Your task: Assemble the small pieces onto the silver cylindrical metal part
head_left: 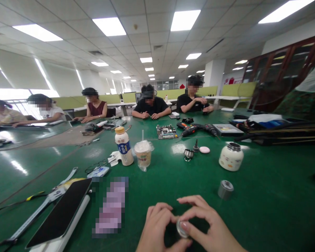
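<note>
A small round metal piece (pixel 182 229) is pinched between my two hands at the bottom centre. My left hand (pixel 159 227) grips its left side, fingers curled. My right hand (pixel 206 224) holds it from the right, the thumb lying over its face. Just beyond my right hand, a grey metal cylinder (pixel 226 190) stands upright on the green table (pixel 273 196). Farther back is a cream, wide-bodied bottle (pixel 231 157) with an uncovered metal neck. A metal part with a ring (pixel 188 154), a dark pointed part (pixel 196 146) and a pink oval piece (pixel 204 149) lie left of the bottle.
On the left lie a black-screened tablet (pixel 63 210) and a strap (pixel 33 217). A drink bottle (pixel 124 147) and a plastic cup (pixel 143 155) stand ahead. A circuit board (pixel 167 131) and power drills (pixel 190 130) lie farther back. Several people sit across the table.
</note>
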`<state>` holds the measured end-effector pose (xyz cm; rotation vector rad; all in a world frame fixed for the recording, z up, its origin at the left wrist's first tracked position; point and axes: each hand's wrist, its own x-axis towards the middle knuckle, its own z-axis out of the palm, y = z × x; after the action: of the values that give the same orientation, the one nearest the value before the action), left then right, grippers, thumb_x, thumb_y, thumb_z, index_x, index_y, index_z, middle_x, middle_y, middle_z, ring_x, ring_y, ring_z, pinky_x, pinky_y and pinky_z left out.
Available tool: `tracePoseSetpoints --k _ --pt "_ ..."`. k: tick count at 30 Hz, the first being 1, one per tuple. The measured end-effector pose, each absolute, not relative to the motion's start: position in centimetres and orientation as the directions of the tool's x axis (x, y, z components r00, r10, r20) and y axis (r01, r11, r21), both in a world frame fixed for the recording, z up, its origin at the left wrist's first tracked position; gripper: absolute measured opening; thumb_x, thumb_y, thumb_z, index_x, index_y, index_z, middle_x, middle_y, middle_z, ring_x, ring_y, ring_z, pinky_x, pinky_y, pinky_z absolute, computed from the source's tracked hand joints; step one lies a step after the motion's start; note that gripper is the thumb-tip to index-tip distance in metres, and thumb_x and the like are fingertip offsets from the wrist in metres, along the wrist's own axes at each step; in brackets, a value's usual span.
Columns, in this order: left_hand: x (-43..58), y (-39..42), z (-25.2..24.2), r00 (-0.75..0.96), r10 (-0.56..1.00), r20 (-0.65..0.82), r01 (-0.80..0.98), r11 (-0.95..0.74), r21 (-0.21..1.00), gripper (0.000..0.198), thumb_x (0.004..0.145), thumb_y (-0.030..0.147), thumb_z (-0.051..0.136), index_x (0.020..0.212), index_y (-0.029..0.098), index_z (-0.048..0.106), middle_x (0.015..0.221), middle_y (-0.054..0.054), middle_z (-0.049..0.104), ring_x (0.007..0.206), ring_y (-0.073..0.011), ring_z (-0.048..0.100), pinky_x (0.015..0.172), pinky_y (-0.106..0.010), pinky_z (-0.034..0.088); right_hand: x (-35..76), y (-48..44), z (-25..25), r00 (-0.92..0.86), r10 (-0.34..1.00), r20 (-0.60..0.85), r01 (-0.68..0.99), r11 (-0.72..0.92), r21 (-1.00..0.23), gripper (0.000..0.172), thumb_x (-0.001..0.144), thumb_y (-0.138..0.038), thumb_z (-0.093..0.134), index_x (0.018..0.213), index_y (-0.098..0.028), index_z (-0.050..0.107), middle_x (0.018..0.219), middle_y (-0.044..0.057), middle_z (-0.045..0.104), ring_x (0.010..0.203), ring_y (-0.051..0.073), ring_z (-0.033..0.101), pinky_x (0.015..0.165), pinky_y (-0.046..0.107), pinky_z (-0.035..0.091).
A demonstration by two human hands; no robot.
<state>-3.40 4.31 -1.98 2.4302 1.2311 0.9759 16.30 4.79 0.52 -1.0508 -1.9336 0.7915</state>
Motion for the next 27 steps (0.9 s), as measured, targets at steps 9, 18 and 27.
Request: tracePoseSetpoints --k 9,18,27 --pt "-3.5 4.4 -1.7 0.451 0.797 0.402 0.616 -0.604 0.506 0.034 0.068 0.039 0.082 0.085 0.018 0.061 0.088 -0.005 0.069 0.1 -0.0279 0.061 0.083 -0.037 0.047 20.3 9.5 -1.4 -0.319 0.888 0.332 0.605 0.46 -0.65 0.016 0.089 -0.034 0.062 0.091 -0.027 0.076 0.11 0.009 0.068 0.109 0.028 0.058 0.097 0.05 0.044" --pt "-3.5 4.6 -2.4 0.459 0.816 0.351 0.597 -0.576 0.559 0.035 0.073 0.042 0.078 0.095 0.018 0.064 0.096 -0.008 0.069 0.107 -0.0292 0.058 0.089 -0.04 0.047 20.4 9.9 -2.5 -0.277 0.9 0.336 0.66 0.432 -0.614 0.018 0.088 -0.032 0.063 0.098 -0.028 0.077 0.119 0.009 0.067 0.114 0.028 0.056 0.101 0.05 0.043" --pt "-3.4 4.6 -2.3 0.431 0.814 0.389 0.583 -0.58 0.568 0.035 0.072 0.043 0.078 0.096 0.02 0.066 0.099 -0.008 0.07 0.104 -0.027 0.061 0.086 -0.036 0.051 17.5 6.6 1.0 -0.388 0.853 0.348 0.378 0.492 -0.784 0.02 0.092 -0.037 0.06 0.095 -0.027 0.077 0.107 0.007 0.072 0.105 0.024 0.063 0.094 0.041 0.049"
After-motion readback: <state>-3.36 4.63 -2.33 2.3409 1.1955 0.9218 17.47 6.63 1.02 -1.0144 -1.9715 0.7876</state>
